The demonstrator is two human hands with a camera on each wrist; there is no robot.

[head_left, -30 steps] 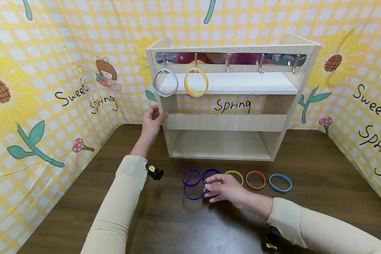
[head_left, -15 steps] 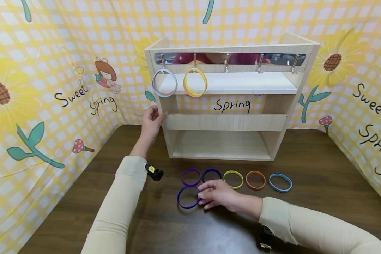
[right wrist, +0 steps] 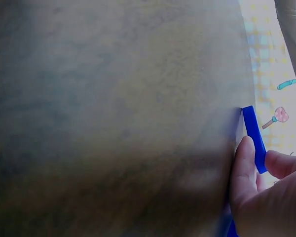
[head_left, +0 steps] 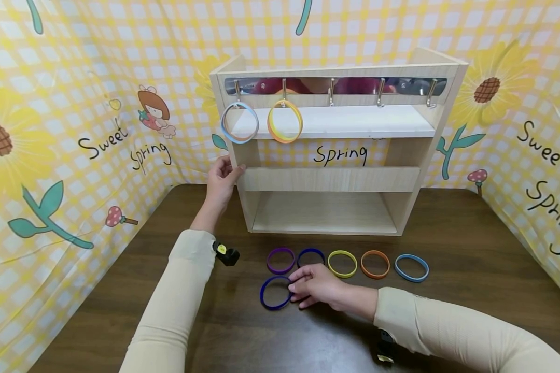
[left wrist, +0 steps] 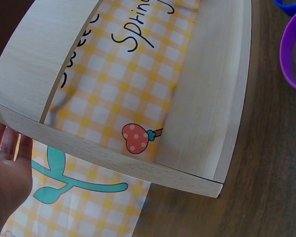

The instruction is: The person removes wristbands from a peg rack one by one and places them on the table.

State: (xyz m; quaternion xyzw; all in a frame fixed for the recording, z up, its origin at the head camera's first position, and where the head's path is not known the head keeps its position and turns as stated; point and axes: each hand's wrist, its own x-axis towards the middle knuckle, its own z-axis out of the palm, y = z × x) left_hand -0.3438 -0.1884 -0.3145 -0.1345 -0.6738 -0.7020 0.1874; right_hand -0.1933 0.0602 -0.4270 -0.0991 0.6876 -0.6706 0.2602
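My left hand (head_left: 221, 178) grips the left side panel of a pale wooden shelf unit (head_left: 329, 180), thumb in front and fingers round the outer side. Lower down, my right hand (head_left: 317, 284) pinches the edge of a dark blue wristband (head_left: 262, 295) between thumb and fingers, just over the tabletop. The right wrist view shows that blue band edge-on, tilted off the table. Behind it lies a row of wristbands: purple (head_left: 268, 261), dark blue (head_left: 311, 249), yellow (head_left: 329, 264), orange (head_left: 375, 276) and light blue (head_left: 411, 280). My right hand partly covers the dark blue one in the row.
A metal rail (head_left: 308, 85) with several hooks runs along the unit's top. From the leftmost hook hang light blue and orange bands (head_left: 240, 141); yellow and orange bands (head_left: 284, 140) hang from the second. Patterned cloth (head_left: 121, 62) encloses the brown table (head_left: 242, 331).
My right hand has drawn the dark blue wristband toward me and left, away from the row, then moved only slightly. My left hand has stayed on the shelf unit.
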